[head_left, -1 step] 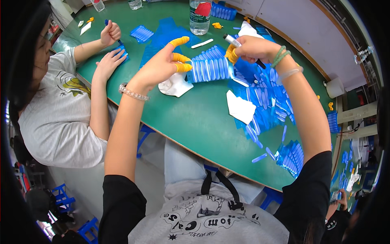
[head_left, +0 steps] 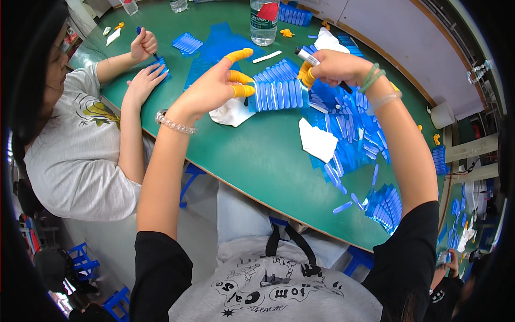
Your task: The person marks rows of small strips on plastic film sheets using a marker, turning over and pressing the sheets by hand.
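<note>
A sheet of blue film-covered strips (head_left: 279, 95) is held level above the green table, its long strips side by side. My left hand (head_left: 206, 88), with yellow finger cots, pinches the sheet's left edge between two lower fingertips; another finger points away. My right hand (head_left: 338, 67), also in yellow cots, is closed around a black-and-white marker pen (head_left: 307, 55). Its covered fingertips are at the sheet's upper right corner; whether they grip the film is hidden. Behind the held sheet lies another blue strip sheet (head_left: 281, 70).
Loose blue strips (head_left: 348, 121) are heaped at right, by a white cloth piece (head_left: 317, 140). Another white cloth (head_left: 232, 112) lies beneath my left hand. A water bottle (head_left: 264, 24) stands behind. At left, a co-worker's hands (head_left: 144, 80) work on a small blue sheet. A strip bundle (head_left: 385, 208) sits front right.
The sheet's right end has turned flatter and its face shows more squarely. Both hands have shifted only slightly, and the marker stays in my right hand.
</note>
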`<state>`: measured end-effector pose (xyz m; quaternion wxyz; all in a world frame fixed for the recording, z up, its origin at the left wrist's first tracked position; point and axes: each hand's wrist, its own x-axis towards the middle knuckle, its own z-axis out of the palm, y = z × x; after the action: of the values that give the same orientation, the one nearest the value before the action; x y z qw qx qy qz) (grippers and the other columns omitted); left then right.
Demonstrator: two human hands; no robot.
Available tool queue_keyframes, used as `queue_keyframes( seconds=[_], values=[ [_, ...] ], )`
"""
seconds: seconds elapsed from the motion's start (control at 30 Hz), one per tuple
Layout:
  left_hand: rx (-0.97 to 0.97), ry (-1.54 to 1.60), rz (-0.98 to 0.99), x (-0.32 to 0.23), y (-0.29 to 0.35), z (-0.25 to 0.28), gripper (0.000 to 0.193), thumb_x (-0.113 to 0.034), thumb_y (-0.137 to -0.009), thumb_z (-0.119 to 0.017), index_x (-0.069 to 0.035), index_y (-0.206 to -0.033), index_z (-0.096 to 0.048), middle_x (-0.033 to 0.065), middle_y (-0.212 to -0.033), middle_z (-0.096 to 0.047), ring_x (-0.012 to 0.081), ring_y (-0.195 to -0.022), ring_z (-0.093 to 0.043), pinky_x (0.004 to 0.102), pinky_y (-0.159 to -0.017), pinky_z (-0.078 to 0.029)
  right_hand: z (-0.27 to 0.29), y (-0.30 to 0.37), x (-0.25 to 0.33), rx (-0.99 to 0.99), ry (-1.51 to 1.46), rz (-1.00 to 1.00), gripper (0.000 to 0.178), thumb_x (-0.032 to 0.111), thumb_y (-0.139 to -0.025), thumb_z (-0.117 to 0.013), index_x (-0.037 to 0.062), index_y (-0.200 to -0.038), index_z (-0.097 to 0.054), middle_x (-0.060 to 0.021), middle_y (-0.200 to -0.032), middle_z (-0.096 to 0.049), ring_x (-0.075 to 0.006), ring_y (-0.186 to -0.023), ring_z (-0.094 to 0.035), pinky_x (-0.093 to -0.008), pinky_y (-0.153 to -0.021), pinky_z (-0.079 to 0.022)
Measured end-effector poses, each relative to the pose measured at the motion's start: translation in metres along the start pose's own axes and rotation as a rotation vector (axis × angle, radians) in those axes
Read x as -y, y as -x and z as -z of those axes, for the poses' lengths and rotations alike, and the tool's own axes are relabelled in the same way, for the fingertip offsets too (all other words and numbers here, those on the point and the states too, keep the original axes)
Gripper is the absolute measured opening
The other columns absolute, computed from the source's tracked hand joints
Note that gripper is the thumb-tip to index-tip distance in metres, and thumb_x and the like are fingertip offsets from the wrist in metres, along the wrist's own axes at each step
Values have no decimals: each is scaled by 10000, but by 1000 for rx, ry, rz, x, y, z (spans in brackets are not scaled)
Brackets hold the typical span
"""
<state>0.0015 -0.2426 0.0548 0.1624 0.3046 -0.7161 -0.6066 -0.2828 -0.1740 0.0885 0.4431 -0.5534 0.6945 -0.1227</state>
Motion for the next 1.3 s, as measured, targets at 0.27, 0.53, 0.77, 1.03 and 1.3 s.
queue_keyframes(
  seconds=[0.27, 0.53, 0.77, 1.03, 1.3],
  values=[
    [91, -196, 32, -6, 39, -21, 779, -9, -876, -705, -135, -1544, -323, 112, -1073, -645, 128, -958, -621, 269, -899, -504, -58, 72, -3, -88, -210, -48, 319, 122, -815, -577, -33, -1079, -669, 24, -630, -448, -61, -511, -354, -233, -449, -283],
    [95, -298, -18, 12, 61, -37, 752, 2, -871, -704, -135, -1527, -363, 93, -1027, -660, 131, -936, -634, 273, -887, -505, -114, 113, -20, -346, -197, 12, 260, 158, -814, -615, -23, -961, -730, -58, -736, -650, -119, -599, -534, -300, -541, -433],
    [-34, -323, -254, 14, 78, -43, 567, 6, -847, -719, -107, -1380, -560, 88, -999, -711, 205, -931, -668, 317, -914, -503, -161, 142, -29, -701, -30, 177, 236, 117, -807, -668, -19, -993, -713, -163, -736, -673, -234, -634, -644, -355, -585, -490],
    [-251, -1011, -795, 55, 111, -51, 334, -27, -779, -734, -141, -1093, -742, 36, -992, -717, 190, -1092, -653, 507, -1093, -358, -230, 177, -30, -918, 725, 656, 280, 92, -714, -724, 79, -992, -752, -84, -984, -720, -166, -666, -631, -284, -522, -498],
    [-273, -1145, -752, 66, 129, -55, 343, -27, -821, -663, -156, -1130, -737, 9, -1149, -717, 214, -1218, -609, 527, -1135, -260, -246, 181, -32, -780, 752, 630, 270, 141, -761, -736, 74, -1023, -744, -78, -964, -705, -144, -630, -613, -273, -500, -483]
  ],
)
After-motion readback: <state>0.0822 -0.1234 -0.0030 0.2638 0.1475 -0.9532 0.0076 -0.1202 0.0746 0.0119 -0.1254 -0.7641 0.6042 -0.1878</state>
